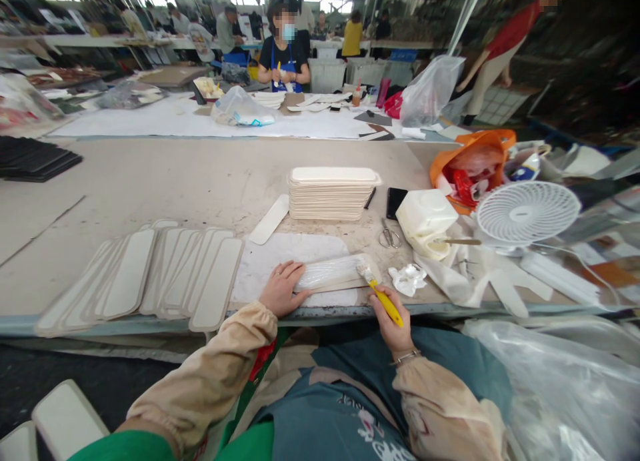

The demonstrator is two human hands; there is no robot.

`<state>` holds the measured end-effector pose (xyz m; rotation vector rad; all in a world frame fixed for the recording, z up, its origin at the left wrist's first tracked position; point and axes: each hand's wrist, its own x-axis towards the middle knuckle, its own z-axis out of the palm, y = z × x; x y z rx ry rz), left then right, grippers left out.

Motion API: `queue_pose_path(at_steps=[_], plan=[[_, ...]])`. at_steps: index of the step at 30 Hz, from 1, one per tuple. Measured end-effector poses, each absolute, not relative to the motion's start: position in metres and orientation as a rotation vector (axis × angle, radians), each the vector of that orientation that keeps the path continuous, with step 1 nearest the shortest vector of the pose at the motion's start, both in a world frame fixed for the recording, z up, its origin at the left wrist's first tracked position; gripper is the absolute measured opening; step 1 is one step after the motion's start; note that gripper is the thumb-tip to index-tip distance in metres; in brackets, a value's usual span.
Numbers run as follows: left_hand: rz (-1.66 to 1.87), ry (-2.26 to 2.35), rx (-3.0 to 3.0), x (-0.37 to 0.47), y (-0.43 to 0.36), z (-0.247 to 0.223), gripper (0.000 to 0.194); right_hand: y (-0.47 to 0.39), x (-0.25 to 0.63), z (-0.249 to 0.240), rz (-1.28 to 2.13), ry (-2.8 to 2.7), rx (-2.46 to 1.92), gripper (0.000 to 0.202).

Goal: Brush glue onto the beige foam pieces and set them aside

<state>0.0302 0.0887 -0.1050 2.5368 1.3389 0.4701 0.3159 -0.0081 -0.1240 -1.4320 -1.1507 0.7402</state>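
Observation:
In my right hand [393,319] is a brush with a yellow handle [386,303], its bristles [367,269] on the right end of a long pale panel [330,272]. The panel's top looks wet and shiny with streaks. My left hand [284,287] lies with fingers stretched over the panel's left end. Beneath it is a white sheet [260,257] on the table. Behind stands a neat stack of cream panels [327,197], with a single panel [270,219] leaning against its left side. More panels [175,271] lie fanned out to the left.
Right of the stack are scissors [389,235], a black phone [396,201], a cut white jug [425,217], crumpled tissue [407,279], a white fan [527,213] and an orange bag [473,157]. Black sheets [37,157] lie at far left. A masked co-worker [284,54] sits across the table.

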Motion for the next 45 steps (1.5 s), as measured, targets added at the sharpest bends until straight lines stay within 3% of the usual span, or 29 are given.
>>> queue_pose_path(at_steps=[13,20,32,39,45], plan=[[0.482,1.332,2.539,0.030,0.088,-0.105,0.060,-0.006,0.317,-0.116,0.723,-0.875,-1.400,0.038],[0.479,1.358,2.520,0.029,0.089,-0.108,0.071,0.002,0.316,-0.108,0.762,-0.835,-1.414,0.043],[0.474,1.351,2.556,0.029,0.090,-0.108,0.067,0.009,0.312,-0.105,0.793,-0.788,-1.486,0.049],[0.465,1.346,2.567,0.029,0.090,-0.108,0.066,0.002,0.292,-0.102,0.982,-0.843,-1.389,0.043],[0.482,1.347,2.573,0.030,0.090,-0.107,0.064,-0.001,0.301,-0.100,0.788,-0.780,-1.407,0.041]])
